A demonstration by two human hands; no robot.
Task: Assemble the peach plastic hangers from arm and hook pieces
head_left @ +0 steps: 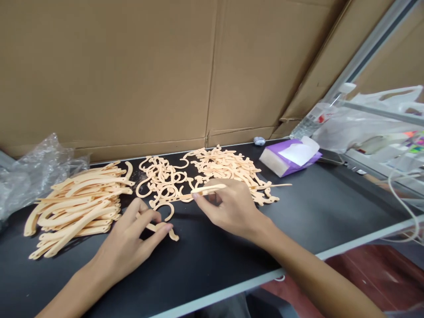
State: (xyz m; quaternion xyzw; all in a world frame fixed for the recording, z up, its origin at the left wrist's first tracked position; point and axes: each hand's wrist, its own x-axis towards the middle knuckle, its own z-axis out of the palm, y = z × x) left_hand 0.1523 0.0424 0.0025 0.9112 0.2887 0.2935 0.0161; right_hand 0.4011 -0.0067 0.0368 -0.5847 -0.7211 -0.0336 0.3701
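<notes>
My left hand (135, 234) pinches a curved beige plastic arm (174, 235) just above the black table; part of it is hidden by the fingers. Just beyond those fingertips lies a C-shaped beige hook (170, 211). My right hand (232, 205) is closed on a slim beige plastic strip (210, 189), held between thumb and fingers. Behind both hands is a heap of beige hooks (162, 174). To the left, long curved arms like those of folding hangers form a pile (82, 194). Smaller beige pieces (225, 163) are heaped behind my right hand.
Clear plastic wrap (36, 172) lies at the far left. A purple tissue pack (289, 157) sits right of the heaps, with a small bluish object (259, 141) behind it. A water bottle (314, 117) and a white cable (402, 198) are at the right. Cardboard (132, 75) walls the back.
</notes>
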